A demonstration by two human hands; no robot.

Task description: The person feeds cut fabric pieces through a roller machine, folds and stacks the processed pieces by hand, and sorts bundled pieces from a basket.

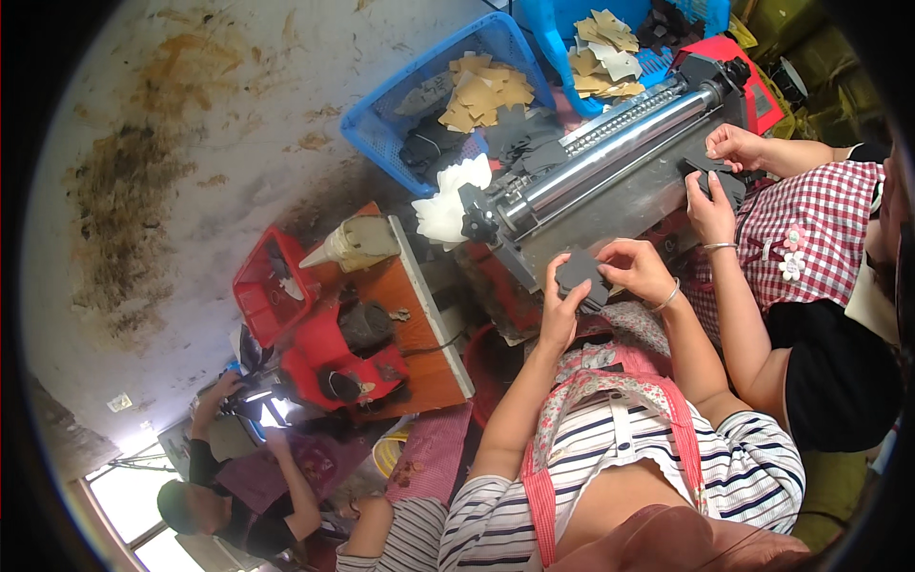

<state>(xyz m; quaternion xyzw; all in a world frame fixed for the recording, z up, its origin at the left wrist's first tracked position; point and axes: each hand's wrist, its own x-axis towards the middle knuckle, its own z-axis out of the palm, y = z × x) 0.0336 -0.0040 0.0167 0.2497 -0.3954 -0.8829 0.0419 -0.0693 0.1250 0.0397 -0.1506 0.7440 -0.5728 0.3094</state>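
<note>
My left hand (562,303) grips a small stack of dark grey flat cut pieces (581,275), its thumb lying across the face. My right hand (640,271) is closed at the right edge of the stack, thumb and fingertips pinched on a piece's border. Both hands are held in front of my apron, just on the near side of a machine with a long shiny metal roller (610,157). How many pieces are in the stack I cannot tell.
A co-worker's hands (715,205) hold similar dark pieces at the right. Behind the machine, a blue basket (367,124) and a blue crate (545,43) contain tan and dark pieces. White sheets (450,205) hang by the roller's left end. A red machine (329,348) stands on a wooden table (429,367).
</note>
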